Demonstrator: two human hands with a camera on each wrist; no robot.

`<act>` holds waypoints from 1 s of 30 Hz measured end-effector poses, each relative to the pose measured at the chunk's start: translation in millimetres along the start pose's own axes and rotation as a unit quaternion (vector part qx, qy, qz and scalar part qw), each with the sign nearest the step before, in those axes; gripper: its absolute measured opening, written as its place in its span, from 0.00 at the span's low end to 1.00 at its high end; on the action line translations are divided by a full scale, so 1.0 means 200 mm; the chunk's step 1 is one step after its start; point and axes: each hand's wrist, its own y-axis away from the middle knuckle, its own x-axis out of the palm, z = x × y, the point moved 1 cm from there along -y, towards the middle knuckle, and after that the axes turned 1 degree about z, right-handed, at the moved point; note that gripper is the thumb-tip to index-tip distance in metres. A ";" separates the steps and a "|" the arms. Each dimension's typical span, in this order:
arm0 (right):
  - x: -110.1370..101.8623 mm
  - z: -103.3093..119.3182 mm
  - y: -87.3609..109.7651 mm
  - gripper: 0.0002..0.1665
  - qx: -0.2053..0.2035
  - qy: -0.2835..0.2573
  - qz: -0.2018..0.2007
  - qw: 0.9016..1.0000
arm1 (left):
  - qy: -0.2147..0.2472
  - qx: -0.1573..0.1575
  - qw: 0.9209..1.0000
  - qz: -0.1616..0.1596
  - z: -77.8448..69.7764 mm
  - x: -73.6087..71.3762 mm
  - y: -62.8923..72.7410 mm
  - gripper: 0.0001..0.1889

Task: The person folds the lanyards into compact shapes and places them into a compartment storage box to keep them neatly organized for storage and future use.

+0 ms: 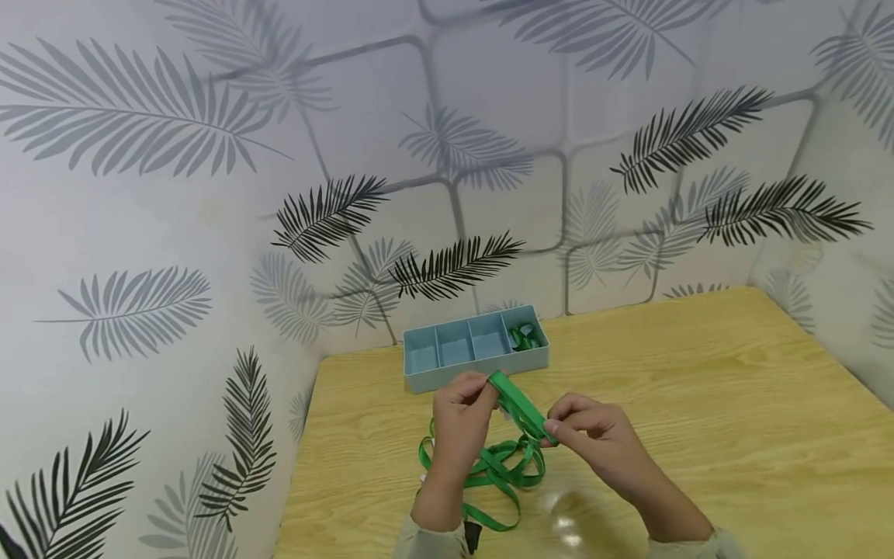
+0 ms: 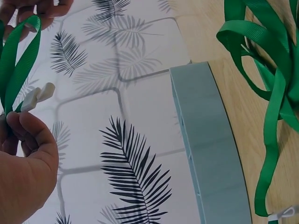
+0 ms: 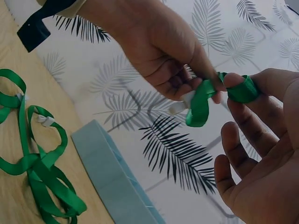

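Observation:
A folded green ribbon lanyard (image 1: 515, 404) is stretched between my two hands above the table. My left hand (image 1: 461, 427) pinches its left end between thumb and fingers. At the other end my right hand (image 1: 606, 441) pinches the ribbon, thumb on top. In the left wrist view a white plastic clip (image 2: 37, 97) sticks out beside the left fingertips, and the ribbon forms a loop up to the right hand. Below the hands, more green lanyards (image 1: 513, 475) lie in a loose tangle, some with white clips (image 3: 45, 120); the left forearm hides part of them.
A blue-grey box (image 1: 447, 377) with several compartments stands behind the hands, by the wall. Its rightmost compartment holds rolled green ribbon pieces (image 1: 524, 337). The wooden table (image 1: 698, 388) extends to the right. A leaf-patterned wall (image 1: 503, 256) rises behind it.

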 end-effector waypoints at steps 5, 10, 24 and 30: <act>0.03 -0.04 0.01 0.16 0.016 0.004 -0.018 1.000 | 0.000 0.011 1.000 0.002 -0.03 0.01 0.00 0.10; 0.05 -0.05 0.01 0.13 0.002 0.041 -0.039 0.998 | -0.012 0.014 1.000 0.012 -0.07 0.03 0.02 0.10; 0.02 -0.03 -0.04 0.22 0.026 0.078 -0.013 0.997 | -0.045 0.035 0.994 0.089 -0.11 0.08 0.06 0.10; 0.01 -0.04 -0.05 0.25 0.010 0.049 0.012 0.999 | -0.040 0.052 0.993 0.099 -0.10 0.09 0.07 0.10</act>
